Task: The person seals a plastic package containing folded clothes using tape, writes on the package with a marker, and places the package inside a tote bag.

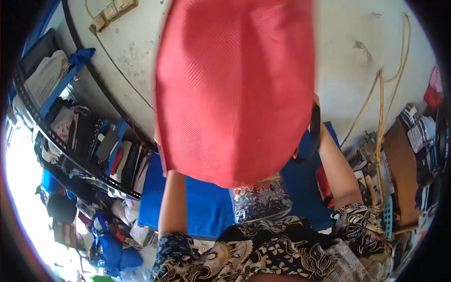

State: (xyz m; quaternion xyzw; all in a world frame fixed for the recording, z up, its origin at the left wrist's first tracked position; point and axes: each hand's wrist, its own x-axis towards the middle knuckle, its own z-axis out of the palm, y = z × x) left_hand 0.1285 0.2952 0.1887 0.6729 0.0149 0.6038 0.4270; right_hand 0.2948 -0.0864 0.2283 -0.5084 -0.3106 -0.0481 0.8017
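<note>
A large piece of red textured fabric (237, 94), wide with a rounded lower edge, hangs raised right in front of me and fills the middle of the view. Its side edges look slightly blurred. Behind its left edge is my left hand (157, 137), of which only a sliver shows; its fingers are hidden. At the right edge my right hand (316, 101) grips the fabric, mostly covered by it. Beside that hand a black strap or band (315, 131) curves down; I cannot tell whether it belongs to the fabric.
Below lies a blue-covered table (202, 207) with a clear plastic pack of small dark pieces (260, 199). Shelves of folded goods (89, 136) stand left, above blue bags (110, 244). Cables (379, 127) hang on the right wall near a brown board (399, 183).
</note>
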